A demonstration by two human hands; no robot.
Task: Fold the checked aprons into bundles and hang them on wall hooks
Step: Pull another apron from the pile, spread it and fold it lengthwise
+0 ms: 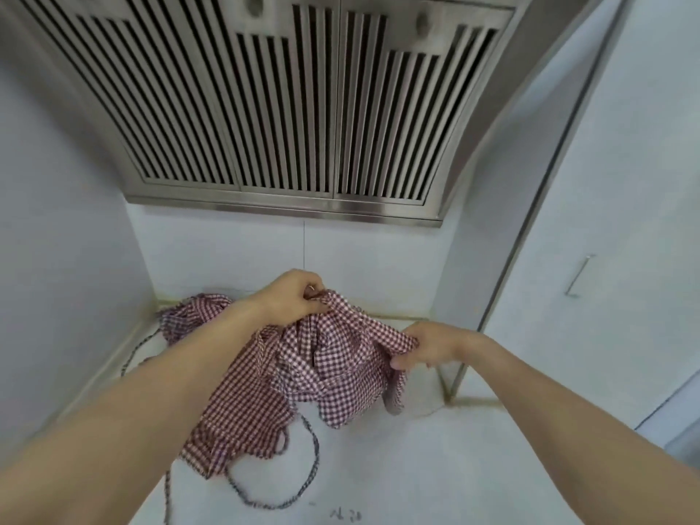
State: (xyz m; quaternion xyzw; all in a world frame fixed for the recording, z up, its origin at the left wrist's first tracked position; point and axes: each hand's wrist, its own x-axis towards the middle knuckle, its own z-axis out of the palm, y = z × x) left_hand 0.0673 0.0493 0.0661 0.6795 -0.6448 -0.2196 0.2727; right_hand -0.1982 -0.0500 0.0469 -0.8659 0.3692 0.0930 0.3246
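A red-and-white checked apron [329,369] hangs crumpled between my hands above the white counter [435,467]. My left hand [293,293] pinches its upper edge at the top middle. My right hand [432,344] grips the cloth's right corner, lower and to the right. The apron's lower part drapes onto the counter, and its dark tie string [299,490] loops across the surface below. A second checked apron [193,312] lies bunched at the back left of the counter, partly hidden behind my left forearm.
A steel range hood [288,108] with slatted filters hangs overhead. White tiled walls close in the counter at the left and back. A steel post [503,267] stands at the right, with a white cabinet door and its handle [577,276] beyond it.
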